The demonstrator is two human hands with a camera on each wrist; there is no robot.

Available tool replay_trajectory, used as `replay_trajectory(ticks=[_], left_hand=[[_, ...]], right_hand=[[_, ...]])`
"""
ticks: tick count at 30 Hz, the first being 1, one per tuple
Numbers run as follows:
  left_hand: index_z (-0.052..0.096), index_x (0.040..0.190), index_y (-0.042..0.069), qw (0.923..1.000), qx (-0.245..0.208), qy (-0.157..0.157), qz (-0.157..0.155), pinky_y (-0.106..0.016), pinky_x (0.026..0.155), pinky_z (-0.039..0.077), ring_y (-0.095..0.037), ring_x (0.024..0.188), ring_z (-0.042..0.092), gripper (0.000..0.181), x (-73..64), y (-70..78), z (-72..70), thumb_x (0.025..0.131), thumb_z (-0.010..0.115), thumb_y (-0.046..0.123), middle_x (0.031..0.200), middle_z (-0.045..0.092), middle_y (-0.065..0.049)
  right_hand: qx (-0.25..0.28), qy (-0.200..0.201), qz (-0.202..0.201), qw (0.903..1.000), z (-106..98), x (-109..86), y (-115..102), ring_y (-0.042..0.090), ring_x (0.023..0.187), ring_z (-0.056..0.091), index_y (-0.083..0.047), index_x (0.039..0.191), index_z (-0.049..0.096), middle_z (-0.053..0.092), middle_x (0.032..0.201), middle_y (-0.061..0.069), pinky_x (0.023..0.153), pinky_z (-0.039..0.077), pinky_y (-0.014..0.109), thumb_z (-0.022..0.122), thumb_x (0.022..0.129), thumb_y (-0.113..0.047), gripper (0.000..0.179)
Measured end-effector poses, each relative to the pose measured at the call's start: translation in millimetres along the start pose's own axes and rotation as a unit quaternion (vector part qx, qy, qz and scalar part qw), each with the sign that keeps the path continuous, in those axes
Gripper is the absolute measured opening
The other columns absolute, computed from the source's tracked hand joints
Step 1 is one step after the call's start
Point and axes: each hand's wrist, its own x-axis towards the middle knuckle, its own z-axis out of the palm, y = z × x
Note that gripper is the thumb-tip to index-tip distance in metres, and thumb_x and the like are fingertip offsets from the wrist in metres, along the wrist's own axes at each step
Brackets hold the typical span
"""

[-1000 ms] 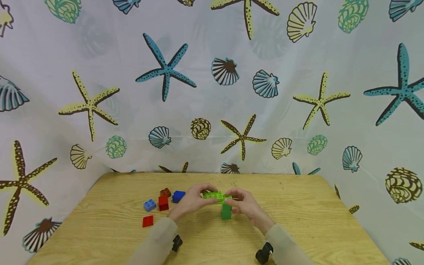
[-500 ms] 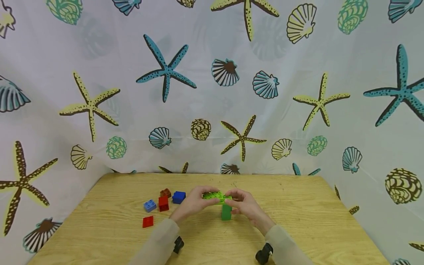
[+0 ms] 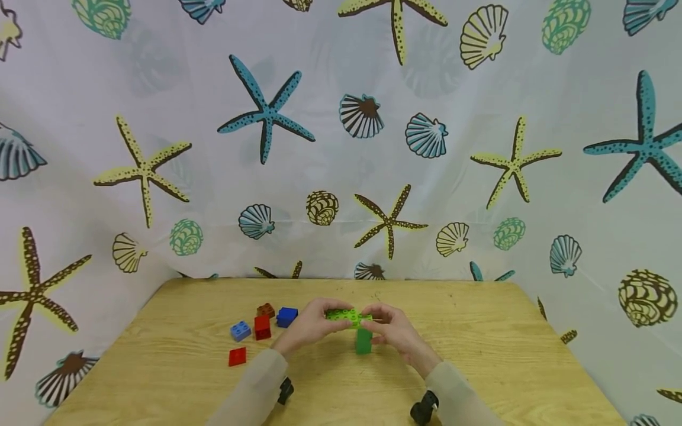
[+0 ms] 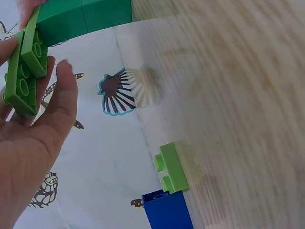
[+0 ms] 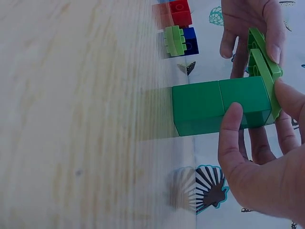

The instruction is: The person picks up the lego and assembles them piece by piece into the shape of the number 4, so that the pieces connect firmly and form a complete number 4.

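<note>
Two dark green toy building bricks [image 3: 364,342] stand stacked as a small tower on the table. Across the tower's top lie thin lime green building bricks [image 3: 343,315], stepped one over the other and jutting out to the left. My left hand [image 3: 311,325] pinches their overhanging end between thumb and fingers; in the left wrist view their hollow undersides [image 4: 23,88] show. With thumb and fingers, my right hand [image 3: 396,331] holds the tower's upper part and the lime piece on it. In the right wrist view, one finger [image 5: 232,121] lies against the dark green side.
Left of my hands lie a blue brick [image 3: 286,316], a red brick [image 3: 262,327], a light blue brick [image 3: 240,331], a reddish-brown brick [image 3: 266,309] and a flat red piece [image 3: 237,356]. Another lime brick [image 4: 174,167] sits beside the blue one. A patterned curtain [image 3: 330,160] hangs behind the table.
</note>
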Motion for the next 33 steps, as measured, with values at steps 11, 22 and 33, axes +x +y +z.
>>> replay_trajectory(ticks=[11, 22, 33], left_hand=[[0.067, 0.124, 0.009, 0.9987, -0.050, 0.002, 0.005, -0.052, 0.077, 0.055, -0.039, 0.089, 0.066, 0.038, 0.5, -3.9, 3.2, 0.091, 0.071, 0.026, 0.114, 0.067, -0.009], [0.069, 0.121, 0.007, 0.9981, -0.060, 0.010, 0.000, -0.050, 0.078, 0.054, -0.021, 0.081, 0.063, 0.037, 1.4, -5.0, 4.8, 0.090, 0.072, 0.027, 0.111, 0.068, -0.007], [0.065, 0.126, 0.005, 0.9960, -0.088, -0.009, -0.009, -0.051, 0.082, 0.053, -0.022, 0.085, 0.064, 0.040, 1.9, -8.1, 4.4, 0.091, 0.070, 0.024, 0.113, 0.067, -0.010]], right_hand=[[-0.003, -0.005, -0.007, 1.0000, -0.5, -0.3, -2.1, 0.015, 0.093, 0.061, -0.007, 0.120, 0.063, 0.062, 0.114, 0.007, 0.079, 0.057, 0.039, 0.069, 0.093, -0.023, 0.032], [-0.001, -0.001, -0.004, 1.0000, -0.2, -1.2, -2.8, 0.014, 0.092, 0.061, -0.007, 0.120, 0.063, 0.062, 0.113, 0.007, 0.076, 0.057, 0.035, 0.069, 0.093, -0.023, 0.032], [-0.002, -0.004, -0.005, 1.0000, -0.7, -1.3, -2.6, 0.015, 0.093, 0.061, -0.007, 0.118, 0.063, 0.062, 0.113, 0.006, 0.078, 0.057, 0.037, 0.069, 0.092, -0.023, 0.031]])
